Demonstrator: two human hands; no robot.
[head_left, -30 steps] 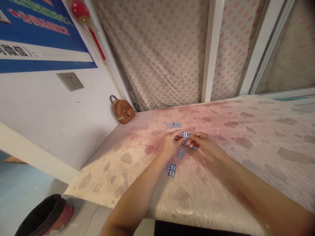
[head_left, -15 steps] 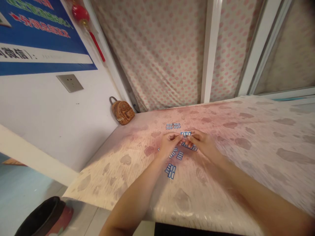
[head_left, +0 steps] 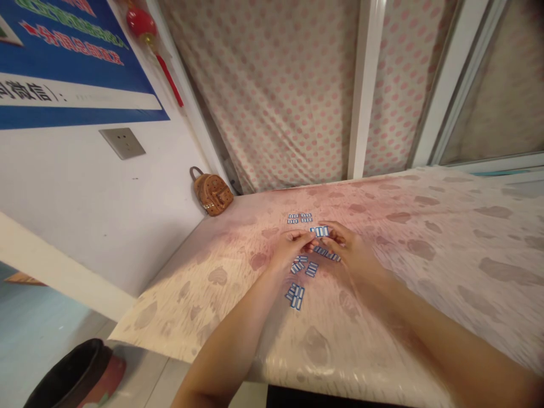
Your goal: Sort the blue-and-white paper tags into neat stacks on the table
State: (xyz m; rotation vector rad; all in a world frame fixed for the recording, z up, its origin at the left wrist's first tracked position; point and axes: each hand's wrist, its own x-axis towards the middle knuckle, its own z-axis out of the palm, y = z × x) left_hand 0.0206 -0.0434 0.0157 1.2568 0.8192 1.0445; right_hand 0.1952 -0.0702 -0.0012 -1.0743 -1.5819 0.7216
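Between my two hands, just above the table, is a small flat blue-and-white piece (head_left: 320, 231) with white bars framed in blue; its exact kind is not clear. My left hand (head_left: 294, 246) pinches its left end between thumb and fingers. Closed on the right end is my right hand (head_left: 349, 246), with the thumb in front. A row of similar pieces (head_left: 327, 253) lies under the hands, partly covered by the right fingers. More blue-and-white pieces (head_left: 296, 296) lie loose and overlapping nearer to me, and others (head_left: 299, 264) beside my left wrist.
Past my hands, two small groups of pieces (head_left: 300, 218) lie in neat rows on the patterned tablecloth (head_left: 314, 345). A brown mini backpack (head_left: 212, 194) stands in the far left corner by the wall. A dark-lined bin (head_left: 76, 374) is on the floor at lower left.
The piece in my hands has tilted and shifted slightly left. My right fingers have spread and shifted a little along it. The pieces on the table stay in place.
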